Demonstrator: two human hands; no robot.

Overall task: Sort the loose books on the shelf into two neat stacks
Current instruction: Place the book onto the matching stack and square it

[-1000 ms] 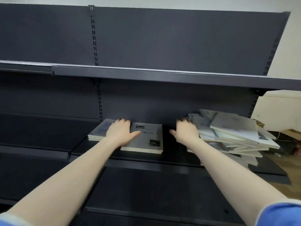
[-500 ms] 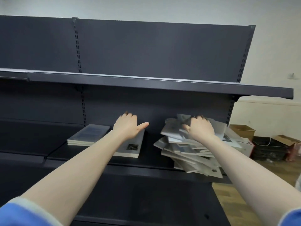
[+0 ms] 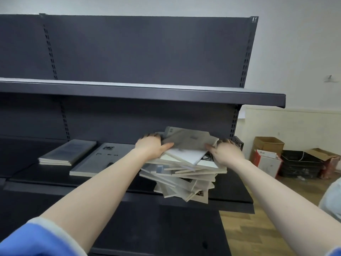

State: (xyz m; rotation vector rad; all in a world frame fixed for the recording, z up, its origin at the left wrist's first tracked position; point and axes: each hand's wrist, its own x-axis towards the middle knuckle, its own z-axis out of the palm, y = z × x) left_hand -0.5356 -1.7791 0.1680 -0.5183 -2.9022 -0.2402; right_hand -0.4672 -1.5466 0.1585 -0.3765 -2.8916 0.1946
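Note:
A messy pile of loose books [image 3: 184, 174] sits askew at the right end of the dark middle shelf [image 3: 230, 198], some hanging over the front edge. My left hand [image 3: 150, 146] grips the left side of the top books [image 3: 186, 145], thumb lying on the cover. My right hand [image 3: 226, 152] grips their right side. Further left lie a small neat stack [image 3: 68, 152] and a grey book with black print [image 3: 99, 159], flat on the shelf.
An upper shelf [image 3: 147, 93] hangs low over the pile. Right of the shelving, on the wooden floor, stand cardboard boxes [image 3: 267, 156] and a black crate [image 3: 299, 163]. A pale object [image 3: 332, 196] shows at the right edge.
My left hand left the grey book and moved right onto the messy pile. My right hand shifted to the pile's right side. The camera view swung rightward.

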